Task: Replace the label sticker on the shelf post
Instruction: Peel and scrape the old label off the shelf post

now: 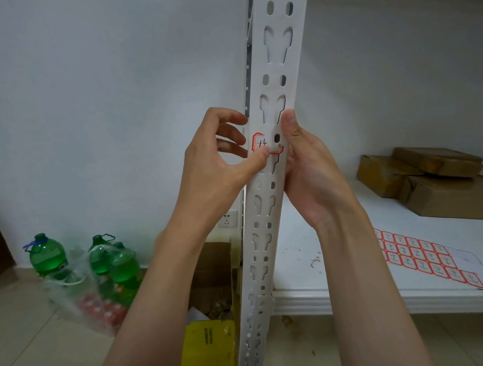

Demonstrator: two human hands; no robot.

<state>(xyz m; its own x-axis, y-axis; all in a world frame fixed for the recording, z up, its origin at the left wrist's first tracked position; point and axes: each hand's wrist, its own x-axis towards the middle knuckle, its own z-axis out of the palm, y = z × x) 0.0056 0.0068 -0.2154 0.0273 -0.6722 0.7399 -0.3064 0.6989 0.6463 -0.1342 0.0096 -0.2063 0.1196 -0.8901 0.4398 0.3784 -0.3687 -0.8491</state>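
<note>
Head view. Both bare forearms reach up to a white slotted shelf post (273, 181) that runs top to bottom through the middle of the frame, slightly tilted by the wide lens.

Left hand (220, 159): thumb tip presses against the lower left edge of a red-bordered label sticker (261, 143) on the post face. The other fingers are loosely curled beside the post's left edge, fanned apart, gripping nothing visible. Whether a fingernail is under the sticker edge cannot be told.

Right hand (305, 175): wraps the post's right edge, thumb laid flat up the front face just above and right of the sticker, palm turned toward the camera; the fingers go behind the post and are hidden. It holds the post.

Label sticker: stuck on the post front, between the two thumbs, laid across one of the oval holes, dark handwritten marks on it. Its right part looks torn or partly lifted; cannot tell which.

Right of the post, a white shelf board (348, 297) carries a sheet of red-bordered labels (426, 255) near its front edge, well apart from the hands, a few small paper scraps (315, 261) and brown cardboard parcels (432, 181) stacked further back.

Left of the post, on the tiled floor: green bottles (47, 254) near the wall, some in a clear plastic bag (74, 287), and an open cardboard box (213, 268) with a yellow package (209, 345) in front of it. A wall socket (228, 219) shows behind the left wrist.
</note>
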